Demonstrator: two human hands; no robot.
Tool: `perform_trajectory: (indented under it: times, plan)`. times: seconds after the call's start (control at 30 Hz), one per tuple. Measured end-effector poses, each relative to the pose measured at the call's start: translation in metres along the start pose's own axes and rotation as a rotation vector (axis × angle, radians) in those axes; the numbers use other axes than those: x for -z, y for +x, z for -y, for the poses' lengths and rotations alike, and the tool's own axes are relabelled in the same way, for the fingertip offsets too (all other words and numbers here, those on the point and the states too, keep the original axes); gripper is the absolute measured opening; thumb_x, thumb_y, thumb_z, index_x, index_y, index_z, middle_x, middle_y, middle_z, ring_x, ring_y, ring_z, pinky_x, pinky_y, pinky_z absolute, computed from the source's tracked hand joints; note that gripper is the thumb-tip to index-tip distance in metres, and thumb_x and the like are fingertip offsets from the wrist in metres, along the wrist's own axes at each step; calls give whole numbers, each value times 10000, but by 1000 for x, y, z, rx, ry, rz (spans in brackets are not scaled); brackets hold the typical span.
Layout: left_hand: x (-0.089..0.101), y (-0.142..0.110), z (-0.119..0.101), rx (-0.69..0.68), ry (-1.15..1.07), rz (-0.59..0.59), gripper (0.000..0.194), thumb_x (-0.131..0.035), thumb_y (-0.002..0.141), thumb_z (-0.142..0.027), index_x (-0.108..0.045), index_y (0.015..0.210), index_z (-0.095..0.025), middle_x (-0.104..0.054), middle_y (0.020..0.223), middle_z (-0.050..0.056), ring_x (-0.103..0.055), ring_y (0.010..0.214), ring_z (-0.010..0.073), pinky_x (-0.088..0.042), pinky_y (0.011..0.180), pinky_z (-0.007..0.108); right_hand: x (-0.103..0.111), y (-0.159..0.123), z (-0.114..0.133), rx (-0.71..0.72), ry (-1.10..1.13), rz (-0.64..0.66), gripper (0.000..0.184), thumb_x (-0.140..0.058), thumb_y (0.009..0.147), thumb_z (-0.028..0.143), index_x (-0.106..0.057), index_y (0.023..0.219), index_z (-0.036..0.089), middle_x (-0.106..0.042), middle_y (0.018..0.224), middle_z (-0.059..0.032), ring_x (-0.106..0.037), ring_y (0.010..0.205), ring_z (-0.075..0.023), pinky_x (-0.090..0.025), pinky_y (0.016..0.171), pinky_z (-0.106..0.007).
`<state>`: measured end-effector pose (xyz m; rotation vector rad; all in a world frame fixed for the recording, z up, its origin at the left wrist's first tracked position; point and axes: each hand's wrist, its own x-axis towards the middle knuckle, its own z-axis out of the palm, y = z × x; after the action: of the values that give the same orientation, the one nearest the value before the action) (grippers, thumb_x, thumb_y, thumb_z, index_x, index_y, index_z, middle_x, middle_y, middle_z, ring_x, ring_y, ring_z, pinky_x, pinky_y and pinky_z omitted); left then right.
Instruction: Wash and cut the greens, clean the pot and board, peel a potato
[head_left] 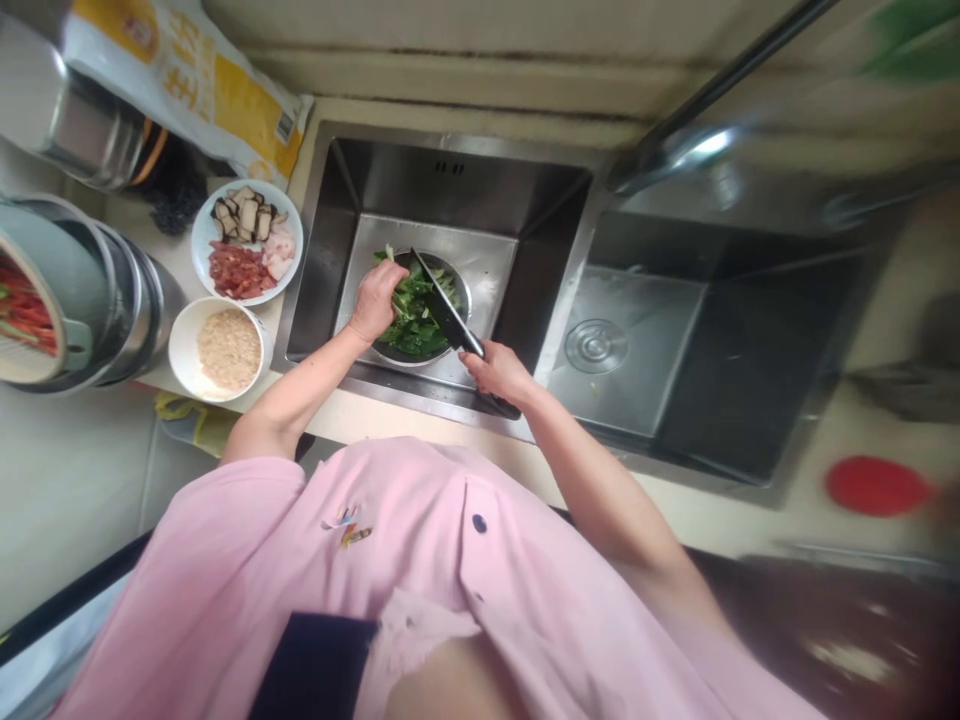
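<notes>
In the left basin of the sink (517, 320) sits a round metal bowl (411, 362) filled with leafy greens (420, 325). My left hand (379, 297) is closed around a bunch of these greens at the bowl's left side. A kitchen knife (442, 305) is gripped by its black handle in my right hand (496, 370). Its dark blade slants up and left across the greens, with the tip near my left fingers. Whether the edge touches the leaves I cannot tell.
Left of the sink stand a plate (197, 245) with sliced mushrooms and meats, a white bowl (180, 345) of pale minced food, stacked pots (154, 300) and a yellow-white bag (255, 110). A faucet (667, 160) rises behind the right basin (675, 330). A red object (874, 486) lies at right.
</notes>
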<state>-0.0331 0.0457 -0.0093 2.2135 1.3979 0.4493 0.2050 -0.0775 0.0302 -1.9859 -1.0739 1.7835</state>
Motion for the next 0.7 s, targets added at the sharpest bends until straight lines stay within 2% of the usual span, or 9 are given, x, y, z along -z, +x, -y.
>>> perform_trajectory:
  times: [0.1, 0.2, 0.27, 0.33, 0.43, 0.5, 0.57, 0.7]
  plan:
    - [9, 4, 8, 21, -28, -80, 263, -538, 889, -156, -641, 1129, -194, -703, 1174, 102, -661, 1158, 258, -531, 1022, 403, -3, 2, -1, -84, 50, -38, 161, -622, 910, 269, -496, 827, 213, -495, 571, 50, -426, 416, -87, -366, 402, -214]
    - [7, 5, 17, 79, -60, -80, 320, -653, 883, -314, -618, 1180, -199, -693, 1215, 94, -665, 1166, 271, -537, 1038, 434, -3, 3, -1, -51, 220, -111, 214, -648, 905, 319, -465, 847, 223, -460, 581, 70, -388, 413, -70, -362, 392, -204]
    - [-1, 3, 20, 71, -93, -11, 432, -719, 857, -410, -611, 1216, -196, -683, 1246, 108, -655, 1187, 283, -532, 1061, 447, 0, 5, 1, -23, 270, -165, 269, -681, 881, 357, -444, 848, 232, -450, 576, 76, -386, 418, -70, -360, 387, -200]
    - [-11, 2, 20, 6, -131, 105, 596, -792, 805, -480, -598, 1289, -192, -650, 1327, 142, -618, 1257, 304, -505, 1111, 454, 4, 7, 3, -9, 303, -200, 298, -691, 864, 376, -426, 849, 241, -441, 566, 81, -384, 420, -73, -351, 383, -199]
    - [-22, 3, 22, -94, -149, 282, 904, -893, 696, -499, -512, 1449, -176, -524, 1514, 206, -490, 1427, 361, -425, 1197, 492, 11, 6, 4, 1, 393, -161, 328, -689, 846, 396, -395, 855, 251, -423, 565, 94, -355, 421, -67, -328, 389, -197]
    - [-24, 3, 25, -100, -120, 333, 995, -910, 679, -472, -458, 1511, -167, -439, 1589, 234, -407, 1495, 394, -380, 1220, 531, 13, 2, 4, 0, 436, -112, 371, -700, 830, 430, -373, 861, 257, -417, 572, 101, -335, 424, -61, -316, 395, -198]
    - [-23, 4, 26, -71, -74, 315, 892, -855, 755, -442, -467, 1512, -172, -434, 1590, 239, -396, 1499, 401, -363, 1217, 555, 12, -2, 3, -7, 446, -81, 409, -712, 816, 464, -360, 864, 262, -408, 573, 106, -324, 423, -60, -308, 398, -202]
    - [-20, 7, 9, -52, -8, 151, 486, -570, 979, -353, -553, 1440, -200, -529, 1494, 194, -465, 1434, 345, -345, 1213, 544, 4, -9, 2, -28, 450, -40, 409, -731, 805, 453, -379, 860, 253, -419, 573, 100, -339, 426, -59, -305, 401, -203]
